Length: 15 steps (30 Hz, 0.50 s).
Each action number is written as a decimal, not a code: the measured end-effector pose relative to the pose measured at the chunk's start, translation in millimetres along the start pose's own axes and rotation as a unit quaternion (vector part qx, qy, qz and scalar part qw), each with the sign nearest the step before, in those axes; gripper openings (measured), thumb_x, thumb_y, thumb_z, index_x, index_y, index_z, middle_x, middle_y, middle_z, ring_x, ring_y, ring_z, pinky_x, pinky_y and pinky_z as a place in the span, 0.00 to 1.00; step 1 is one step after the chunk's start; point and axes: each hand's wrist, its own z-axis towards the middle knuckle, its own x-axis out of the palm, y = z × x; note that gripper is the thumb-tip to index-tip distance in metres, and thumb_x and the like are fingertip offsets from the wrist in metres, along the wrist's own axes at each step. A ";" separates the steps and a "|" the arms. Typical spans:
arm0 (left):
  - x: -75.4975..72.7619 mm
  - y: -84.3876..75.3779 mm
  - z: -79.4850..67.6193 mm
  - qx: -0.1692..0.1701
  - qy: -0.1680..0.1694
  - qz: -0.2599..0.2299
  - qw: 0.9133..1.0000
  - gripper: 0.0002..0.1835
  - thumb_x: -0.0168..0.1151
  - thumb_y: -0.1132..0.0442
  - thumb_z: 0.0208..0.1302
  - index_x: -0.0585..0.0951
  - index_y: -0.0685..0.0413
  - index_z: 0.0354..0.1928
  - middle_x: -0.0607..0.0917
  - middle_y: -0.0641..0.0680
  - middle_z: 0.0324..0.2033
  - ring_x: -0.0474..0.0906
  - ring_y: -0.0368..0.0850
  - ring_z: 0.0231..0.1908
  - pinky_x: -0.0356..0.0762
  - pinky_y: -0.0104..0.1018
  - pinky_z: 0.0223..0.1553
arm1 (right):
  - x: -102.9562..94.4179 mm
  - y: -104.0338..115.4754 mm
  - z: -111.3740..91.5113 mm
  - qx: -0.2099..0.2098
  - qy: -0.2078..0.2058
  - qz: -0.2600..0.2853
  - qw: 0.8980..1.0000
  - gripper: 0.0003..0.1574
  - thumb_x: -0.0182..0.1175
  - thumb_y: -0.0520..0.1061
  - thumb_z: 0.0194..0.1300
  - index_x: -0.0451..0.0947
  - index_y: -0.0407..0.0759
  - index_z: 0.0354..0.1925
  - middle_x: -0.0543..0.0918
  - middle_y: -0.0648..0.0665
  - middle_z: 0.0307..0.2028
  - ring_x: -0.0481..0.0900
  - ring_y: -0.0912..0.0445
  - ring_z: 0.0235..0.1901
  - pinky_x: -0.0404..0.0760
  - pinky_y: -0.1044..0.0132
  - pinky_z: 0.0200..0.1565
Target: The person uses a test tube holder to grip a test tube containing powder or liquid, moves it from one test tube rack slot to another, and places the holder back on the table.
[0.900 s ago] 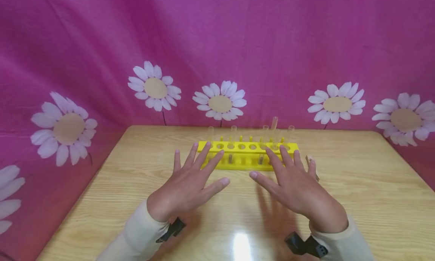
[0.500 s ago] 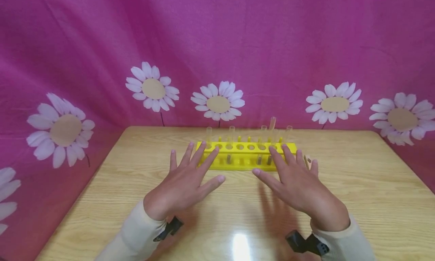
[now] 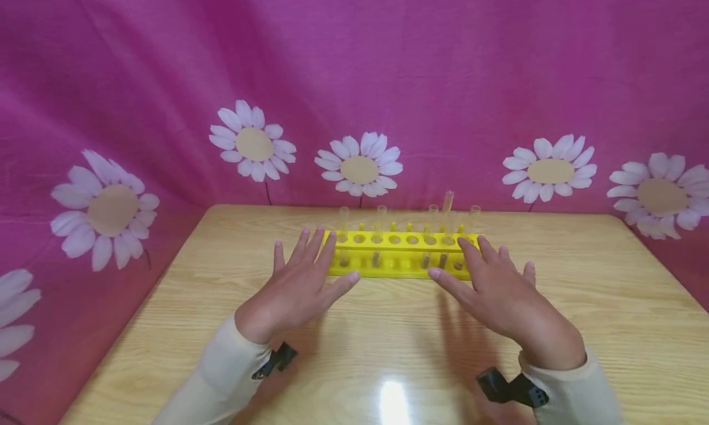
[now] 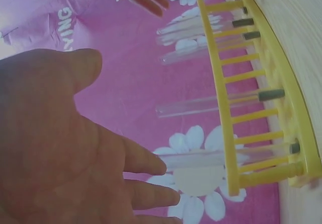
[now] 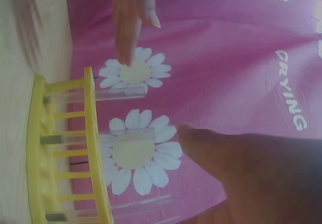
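Observation:
A yellow test tube rack (image 3: 403, 248) stands on the table, with several clear test tubes (image 3: 381, 219) upright in its holes. Dark matter shows at the bottoms of tubes in the left wrist view, as in one test tube (image 4: 271, 94). My left hand (image 3: 290, 293) is spread near the rack's left end, its fingertips overlapping that end in the head view. Near the right end my right hand (image 3: 501, 289) hovers with fingers spread and thumb apart, hiding that corner. Neither hand holds anything.
The rack sits toward the back of a light wooden table (image 3: 376, 345). Behind and to the sides hangs a magenta cloth (image 3: 443, 74) printed with white daisies. Dark wrist cameras (image 3: 506, 388) are strapped under both sleeves.
Both hands have drawn apart, the left one leftward and the right one rightward, uncovering more of the rack. A small wooden piece right of the rack is now hidden behind the right hand.

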 end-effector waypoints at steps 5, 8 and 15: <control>0.7 4.5 7.5 -0.018 -0.002 -0.011 1.000 0.51 0.37 0.25 0.63 0.41 0.51 0.76 0.38 0.54 0.76 0.26 0.53 0.74 0.17 0.63 0.66 | -2.3 -5.6 2.7 0.006 0.010 -0.001 1.000 0.65 0.39 0.82 0.60 0.44 0.37 0.75 0.43 0.24 0.72 0.38 0.19 0.65 0.34 0.18 0.53; 1.2 7.8 11.3 -0.025 -0.005 -0.013 1.000 0.51 0.37 0.25 0.63 0.43 0.53 0.76 0.40 0.56 0.76 0.27 0.54 0.74 0.20 0.64 0.67 | -3.6 -8.5 4.4 0.009 0.012 0.002 1.000 0.65 0.39 0.82 0.60 0.44 0.38 0.75 0.43 0.24 0.71 0.39 0.19 0.65 0.35 0.18 0.53; 5.8 19.0 19.4 -0.023 -0.018 -0.040 0.999 0.51 0.38 0.25 0.63 0.43 0.52 0.77 0.42 0.55 0.76 0.31 0.53 0.74 0.27 0.62 0.69 | -3.6 -18.0 6.7 0.014 0.012 0.006 1.000 0.64 0.41 0.82 0.61 0.45 0.38 0.75 0.44 0.23 0.71 0.42 0.21 0.65 0.37 0.17 0.52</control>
